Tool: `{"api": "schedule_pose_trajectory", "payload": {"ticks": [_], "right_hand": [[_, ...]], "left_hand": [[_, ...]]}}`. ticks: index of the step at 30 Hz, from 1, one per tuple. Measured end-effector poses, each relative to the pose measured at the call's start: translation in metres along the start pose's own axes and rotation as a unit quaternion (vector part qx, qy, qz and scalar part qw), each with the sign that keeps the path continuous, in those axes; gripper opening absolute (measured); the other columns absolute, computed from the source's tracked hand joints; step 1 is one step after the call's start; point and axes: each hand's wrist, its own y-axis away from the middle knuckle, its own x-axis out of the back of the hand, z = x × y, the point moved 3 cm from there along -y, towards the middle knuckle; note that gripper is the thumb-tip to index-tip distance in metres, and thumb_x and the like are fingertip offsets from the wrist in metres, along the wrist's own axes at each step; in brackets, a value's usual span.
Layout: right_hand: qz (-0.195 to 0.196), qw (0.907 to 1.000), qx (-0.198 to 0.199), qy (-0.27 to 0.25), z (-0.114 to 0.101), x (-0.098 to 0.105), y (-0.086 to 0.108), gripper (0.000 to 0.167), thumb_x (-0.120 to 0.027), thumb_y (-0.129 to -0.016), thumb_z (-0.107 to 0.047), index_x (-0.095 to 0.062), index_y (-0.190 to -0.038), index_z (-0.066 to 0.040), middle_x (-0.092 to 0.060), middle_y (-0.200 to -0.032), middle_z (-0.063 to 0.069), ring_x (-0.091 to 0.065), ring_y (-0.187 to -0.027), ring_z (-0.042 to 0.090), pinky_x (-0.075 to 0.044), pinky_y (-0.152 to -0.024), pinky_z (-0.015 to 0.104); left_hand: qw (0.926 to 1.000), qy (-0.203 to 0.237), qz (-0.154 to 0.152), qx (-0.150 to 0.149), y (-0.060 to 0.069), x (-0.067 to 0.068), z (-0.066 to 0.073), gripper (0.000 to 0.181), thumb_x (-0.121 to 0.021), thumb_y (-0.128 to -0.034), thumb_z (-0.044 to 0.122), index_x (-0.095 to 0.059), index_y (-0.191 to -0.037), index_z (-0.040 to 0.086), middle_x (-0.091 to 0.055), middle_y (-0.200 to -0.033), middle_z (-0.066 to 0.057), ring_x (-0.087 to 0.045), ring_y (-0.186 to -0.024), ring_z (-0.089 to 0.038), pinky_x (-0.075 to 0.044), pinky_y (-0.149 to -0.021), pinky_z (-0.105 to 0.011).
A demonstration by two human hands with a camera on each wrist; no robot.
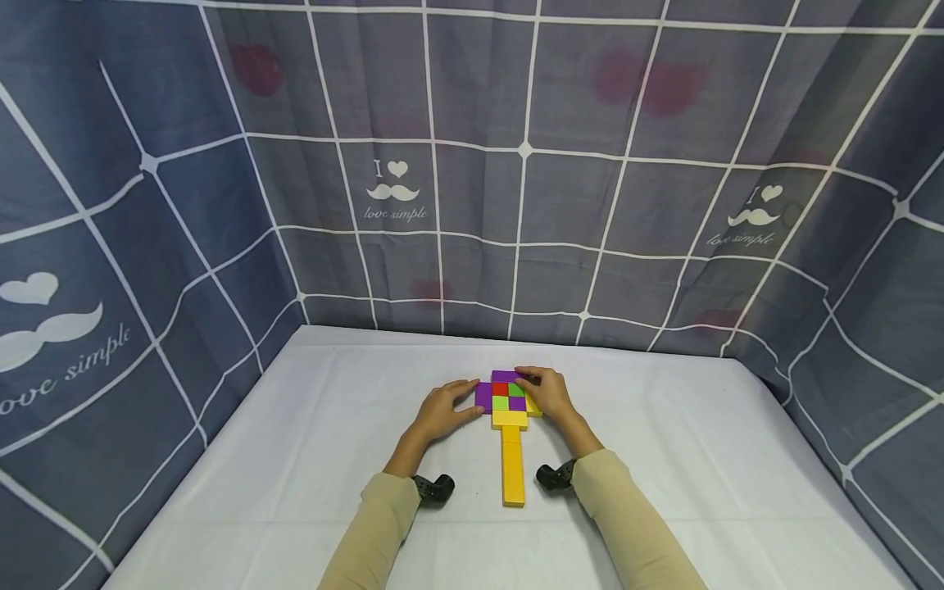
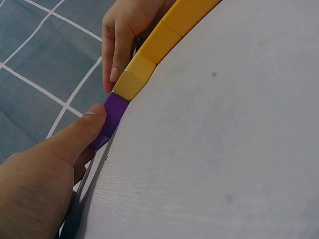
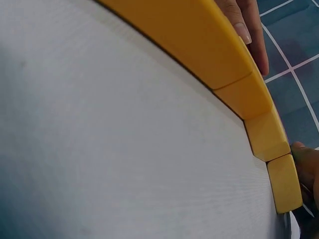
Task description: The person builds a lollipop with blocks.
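A flat figure of coloured blocks lies on the white table in the head view. Red [image 1: 500, 389], light green [image 1: 500, 403], green [image 1: 515, 390] and purple squares form its middle. My left hand [image 1: 442, 410] holds the left purple block [image 1: 483, 397] between thumb and fingers; the left wrist view shows the thumb [image 2: 95, 117] against its end. My right hand [image 1: 549, 393] has thumb and finger at the right end of the far purple block [image 1: 505, 376]. It partly hides a yellow block [image 1: 534, 408] along the right side.
A yellow crosspiece [image 1: 510, 419] and a long yellow strip [image 1: 512, 471] extend from the figure towards me, between my forearms. White cloth covers the table [image 1: 295, 492]. A grid-patterned grey curtain [image 1: 472, 197] surrounds the back and sides.
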Motion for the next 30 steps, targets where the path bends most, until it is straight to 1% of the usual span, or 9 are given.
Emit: {"api": "schedule_pose_trajectory", "payload": {"ticks": [12,19,21,23,25,26,27,29,30], "right_hand": [[-0.007,0.9999,-0.008,0.002,0.0,0.001,0.0,0.026,-0.065,-0.088,-0.019,-0.068,-0.112,-0.008,-0.066,-0.109,0.01,-0.058,-0.106,0.027,-0.044,-0.092,0.042],[0.013,0.9994,-0.006,-0.031,0.001,0.004,0.001,0.029,-0.056,-0.093,-0.024,-0.066,-0.114,-0.007,-0.066,-0.108,0.009,-0.06,-0.102,0.025,-0.046,-0.09,0.04],[0.014,0.9991,-0.013,-0.038,0.003,0.007,0.003,0.03,-0.053,-0.095,-0.026,-0.066,-0.115,-0.008,-0.066,-0.11,0.009,-0.059,-0.102,0.024,-0.046,-0.09,0.04],[0.009,0.9991,-0.015,-0.04,0.004,0.011,0.005,0.031,-0.051,-0.096,-0.028,-0.066,-0.115,-0.009,-0.065,-0.112,0.008,-0.059,-0.103,0.024,-0.046,-0.09,0.041],[0.003,0.9992,-0.013,-0.038,0.005,0.018,0.008,0.032,-0.049,-0.096,-0.029,-0.066,-0.115,-0.01,-0.064,-0.113,0.007,-0.057,-0.107,0.024,-0.044,-0.093,0.043],[0.003,0.9993,-0.004,-0.036,0.005,0.023,0.01,0.031,-0.049,-0.097,-0.029,-0.066,-0.115,-0.01,-0.064,-0.114,0.008,-0.056,-0.108,0.025,-0.042,-0.094,0.044],[0.006,0.9994,0.003,-0.033,0.005,0.029,0.011,0.031,-0.049,-0.096,-0.028,-0.067,-0.114,-0.01,-0.064,-0.113,0.008,-0.056,-0.108,0.025,-0.042,-0.094,0.045],[0.021,0.9992,0.023,-0.025,0.003,0.043,0.014,0.03,-0.049,-0.096,-0.028,-0.068,-0.112,-0.011,-0.065,-0.112,0.008,-0.056,-0.109,0.026,-0.041,-0.095,0.046],[0.032,0.9987,0.035,-0.02,0.002,0.051,0.016,0.029,-0.049,-0.096,-0.028,-0.068,-0.111,-0.01,-0.065,-0.111,0.008,-0.056,-0.109,0.027,-0.04,-0.095,0.047]], "left_hand": [[1.0,-0.003,0.001,-0.006,-0.001,-0.001,0.0,0.063,-0.062,-0.0848,0.046,-0.044,-0.139,0.019,-0.049,-0.135,-0.005,-0.042,-0.126,-0.023,-0.03,-0.104,-0.047],[1.0,0.006,-0.001,0.001,-0.002,-0.001,0.0,0.07,-0.06,-0.0836,0.051,-0.037,-0.143,0.021,-0.045,-0.139,-0.004,-0.041,-0.127,-0.025,-0.03,-0.103,-0.049],[0.9998,0.019,0.003,0.008,-0.003,-0.001,0.0,0.068,-0.06,-0.0845,0.05,-0.037,-0.143,0.022,-0.045,-0.139,-0.004,-0.041,-0.127,-0.026,-0.03,-0.103,-0.049],[0.9982,0.055,0.012,0.02,-0.003,0.0,-0.002,0.064,-0.058,-0.0868,0.047,-0.039,-0.142,0.02,-0.044,-0.139,-0.004,-0.039,-0.128,-0.026,-0.03,-0.104,-0.048],[0.9932,0.106,0.027,0.042,-0.004,0.002,-0.005,0.059,-0.057,-0.0892,0.044,-0.041,-0.14,0.018,-0.045,-0.138,-0.004,-0.039,-0.128,-0.025,-0.029,-0.105,-0.046],[0.9883,0.138,0.038,0.052,-0.004,0.003,-0.006,0.057,-0.056,-0.0903,0.041,-0.043,-0.139,0.017,-0.046,-0.137,-0.004,-0.039,-0.128,-0.025,-0.029,-0.105,-0.044],[0.9815,0.174,0.051,0.064,-0.005,0.006,-0.008,0.054,-0.055,-0.0914,0.039,-0.044,-0.138,0.014,-0.047,-0.136,-0.005,-0.04,-0.127,-0.024,-0.03,-0.105,-0.043],[0.9609,0.247,0.08,0.096,-0.005,0.013,-0.014,0.05,-0.054,-0.093,0.036,-0.047,-0.136,0.011,-0.049,-0.135,-0.006,-0.041,-0.127,-0.023,-0.03,-0.105,-0.04],[0.947,0.286,0.096,0.111,-0.004,0.016,-0.017,0.049,-0.053,-0.0936,0.034,-0.048,-0.135,0.009,-0.049,-0.135,-0.008,-0.041,-0.127,-0.023,-0.031,-0.105,-0.039]]}}
